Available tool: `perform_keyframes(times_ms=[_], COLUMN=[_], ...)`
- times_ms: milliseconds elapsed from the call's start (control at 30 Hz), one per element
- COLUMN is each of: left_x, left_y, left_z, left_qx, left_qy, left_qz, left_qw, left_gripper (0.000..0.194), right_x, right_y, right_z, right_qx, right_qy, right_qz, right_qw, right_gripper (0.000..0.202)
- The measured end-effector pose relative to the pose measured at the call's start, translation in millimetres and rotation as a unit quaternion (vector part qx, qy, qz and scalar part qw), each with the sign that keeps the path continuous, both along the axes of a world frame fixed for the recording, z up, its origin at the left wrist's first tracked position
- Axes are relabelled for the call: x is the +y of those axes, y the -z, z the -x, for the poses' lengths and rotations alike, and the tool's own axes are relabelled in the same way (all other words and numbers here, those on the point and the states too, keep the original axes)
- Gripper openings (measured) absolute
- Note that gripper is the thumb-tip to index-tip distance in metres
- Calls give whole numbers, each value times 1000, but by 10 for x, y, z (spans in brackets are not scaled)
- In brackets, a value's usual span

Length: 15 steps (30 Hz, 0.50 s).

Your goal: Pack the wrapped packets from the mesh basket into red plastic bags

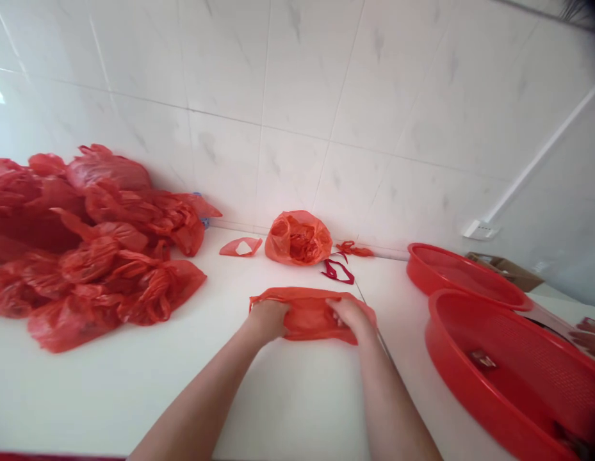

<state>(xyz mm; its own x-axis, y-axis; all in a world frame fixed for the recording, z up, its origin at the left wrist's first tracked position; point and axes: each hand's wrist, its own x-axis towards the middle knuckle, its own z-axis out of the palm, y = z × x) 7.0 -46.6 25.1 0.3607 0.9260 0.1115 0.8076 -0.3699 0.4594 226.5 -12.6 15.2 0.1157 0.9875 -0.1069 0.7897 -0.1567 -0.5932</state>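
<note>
A flattened red plastic bag (311, 315) lies across the white table in front of me. My left hand (269, 320) is at the bag's left part, its fingers curled and partly hidden by the plastic. On the right part rests my right hand (349, 315), with thumb and fingers bent at the plastic; how firmly it grips is hard to tell. Behind them, near the wall, stands an open red bag (298, 238) with crumpled red plastic inside.
Knotted red bags (105, 250) are heaped at the left. Red plastic scraps (240, 247) and a dark red strip (339, 271) lie near the wall. Two red baskets (489, 378) stand at the right, small items in the nearer one. A cardboard box (511, 270) is behind.
</note>
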Motion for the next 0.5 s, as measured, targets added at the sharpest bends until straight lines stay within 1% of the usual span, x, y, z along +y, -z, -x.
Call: perform_keyframes(times_ms=[67, 167, 233, 300, 367, 433, 467, 500], left_x=[24, 13, -7, -23, -27, -8, 12, 37], left_y=[-30, -144, -215, -253, -243, -186, -141, -89], left_z=[153, 257, 236, 171, 91, 27, 6, -4], left_qx=[6, 5, -4, -16, -22, -5, 12, 31], left_qy=[1, -17, -45, -67, -57, -23, -13, -17], left_qz=[27, 38, 10, -49, -106, -143, -157, -168], left_qw=[1000, 999, 999, 996, 993, 989, 987, 985], left_gripper=[31, 36, 34, 30, 29, 31, 35, 43], right_x=[25, 45, 39, 19, -12, -53, -76, -100], right_y=[11, 38, 45, 43, 41, 39, 34, 26], right_z=[-110, -145, -99, -23, 63, 144, 177, 203], right_qx=[24, 38, 39, 35, 28, 23, 24, 27], right_qy=[7, 11, 6, -1, -10, -24, -37, -54], right_qz=[6, -6, -27, -45, -58, -73, -79, -84], right_qw=[1000, 999, 999, 998, 998, 997, 996, 995], right_gripper=[43, 32, 22, 16, 15, 17, 16, 15])
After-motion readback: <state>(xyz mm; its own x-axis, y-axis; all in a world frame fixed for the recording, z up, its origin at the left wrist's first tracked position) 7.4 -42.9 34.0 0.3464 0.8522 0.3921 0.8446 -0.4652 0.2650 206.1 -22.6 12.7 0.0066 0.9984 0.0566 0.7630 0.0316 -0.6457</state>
